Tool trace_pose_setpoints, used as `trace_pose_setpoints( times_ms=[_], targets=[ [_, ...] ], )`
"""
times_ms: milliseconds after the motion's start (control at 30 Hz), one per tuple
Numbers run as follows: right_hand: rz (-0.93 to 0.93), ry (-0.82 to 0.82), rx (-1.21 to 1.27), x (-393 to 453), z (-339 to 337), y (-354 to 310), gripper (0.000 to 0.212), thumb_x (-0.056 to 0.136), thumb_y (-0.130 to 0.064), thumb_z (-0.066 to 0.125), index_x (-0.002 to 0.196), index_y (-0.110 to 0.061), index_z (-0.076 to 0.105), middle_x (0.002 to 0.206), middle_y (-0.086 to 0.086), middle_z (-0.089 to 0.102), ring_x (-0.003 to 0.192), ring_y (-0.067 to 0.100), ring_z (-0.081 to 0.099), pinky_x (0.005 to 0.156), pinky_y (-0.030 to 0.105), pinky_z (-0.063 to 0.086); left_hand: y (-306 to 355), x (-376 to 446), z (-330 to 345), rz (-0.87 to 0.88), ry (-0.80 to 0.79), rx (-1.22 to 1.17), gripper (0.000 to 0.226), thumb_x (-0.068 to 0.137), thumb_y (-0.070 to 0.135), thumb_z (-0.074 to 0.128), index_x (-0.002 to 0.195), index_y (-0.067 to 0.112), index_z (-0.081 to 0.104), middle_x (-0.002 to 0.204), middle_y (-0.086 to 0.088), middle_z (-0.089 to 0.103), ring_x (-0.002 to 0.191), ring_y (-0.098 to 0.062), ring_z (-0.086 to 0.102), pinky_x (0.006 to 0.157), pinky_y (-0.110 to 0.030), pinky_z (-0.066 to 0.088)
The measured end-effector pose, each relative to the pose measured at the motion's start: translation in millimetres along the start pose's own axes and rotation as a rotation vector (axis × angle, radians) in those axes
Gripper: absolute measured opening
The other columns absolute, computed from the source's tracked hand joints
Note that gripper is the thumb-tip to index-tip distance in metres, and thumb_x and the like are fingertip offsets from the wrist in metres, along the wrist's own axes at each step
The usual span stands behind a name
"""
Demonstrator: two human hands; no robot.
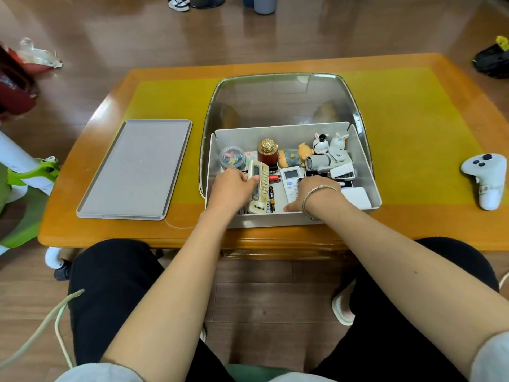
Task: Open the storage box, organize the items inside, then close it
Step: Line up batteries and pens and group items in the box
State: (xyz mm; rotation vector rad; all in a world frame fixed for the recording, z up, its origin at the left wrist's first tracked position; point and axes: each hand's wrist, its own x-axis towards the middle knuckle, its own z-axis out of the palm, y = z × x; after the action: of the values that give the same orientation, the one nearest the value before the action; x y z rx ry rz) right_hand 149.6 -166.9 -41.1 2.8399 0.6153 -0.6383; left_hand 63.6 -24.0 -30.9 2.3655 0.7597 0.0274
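A person seated at a wooden bench [82, 230] reached both hands into an open storage box [369, 183] whose clear lid [278, 100] stood tilted up behind it. The box sat mid-bench, between an empty grey tray [135, 169] on one side and a white game controller [484, 180] well apart on the other.

The left hand [234, 188] gripped a cream remote control [259, 186], fingers [252, 180] curled over its upper edge. The right hand [311, 194], a bracelet at its wrist, lay palm-down on a white remote [290, 177]; its fingers were hidden under the hand, so whether they pinched the remote or merely pressed on it could not be told.

The sorting appeared to be underway, with the closing yet to come. Done well, the step would call for lifting each remote flat and clear of the loose batteries [271, 198] beneath, then laying the two side by side along one wall. The figurines [327, 144], the gold-capped bottle [267, 151] and the tub of clips [232, 158] crowded the far side and looked likely to topple if a remote were dragged rather than lifted.
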Motion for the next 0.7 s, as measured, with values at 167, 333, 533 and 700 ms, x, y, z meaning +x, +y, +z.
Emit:
trace_pose_setpoints(
  times_ms=[167,333,533,700],
  targets=[
    [0.025,0.058,0.045,-1,-9,7,0.069,0.061,-0.081,0.059,0.079,-0.015,0.048,0.076,0.0,0.05,0.079,0.022,0.05,0.062,0.03,0.042,-8,3,-5,-0.018,0.059,-0.067,0.043,0.093,0.037,0.058,0.057,0.014,0.052,0.059,-0.003,0.056,0.065,-0.02,0.056,0.061,-0.028,0.038],
    [-0.04,0.178,0.034,-2,-10,3,0.055,0.067,-0.066,0.069,0.088,-0.018,0.052,0.088,0.003,0.059,0.084,0.023,0.054,0.063,0.03,0.04,-14,3,-8,-0.006,0.085,-0.115,0.042,0.093,0.037,0.058,0.06,0.011,0.056,0.065,-0.008,0.062,0.065,-0.019,0.057,0.061,-0.028,0.039],
    [-0.136,0.094,-0.032,-2,-10,2,0.052,0.07,-0.059,0.071,0.104,-0.021,0.06,0.108,0.004,0.062,0.099,0.025,0.059,0.073,0.032,0.046,-14,0,-4,0.015,0.068,-0.117,0.042,0.094,0.038,0.057,0.06,0.013,0.056,0.06,-0.002,0.059,0.06,-0.011,0.054,0.053,-0.024,0.036],
    [-0.181,0.108,-0.072,-5,-8,-2,0.047,0.072,-0.053,0.073,0.1,-0.018,0.059,0.107,0.006,0.062,0.097,0.025,0.06,0.071,0.033,0.048,-2,0,7,0.032,-0.029,-0.071,0.044,0.094,0.039,0.056,0.061,0.01,0.056,0.06,-0.008,0.059,0.062,-0.02,0.056,0.056,-0.028,0.04]
  ],
)
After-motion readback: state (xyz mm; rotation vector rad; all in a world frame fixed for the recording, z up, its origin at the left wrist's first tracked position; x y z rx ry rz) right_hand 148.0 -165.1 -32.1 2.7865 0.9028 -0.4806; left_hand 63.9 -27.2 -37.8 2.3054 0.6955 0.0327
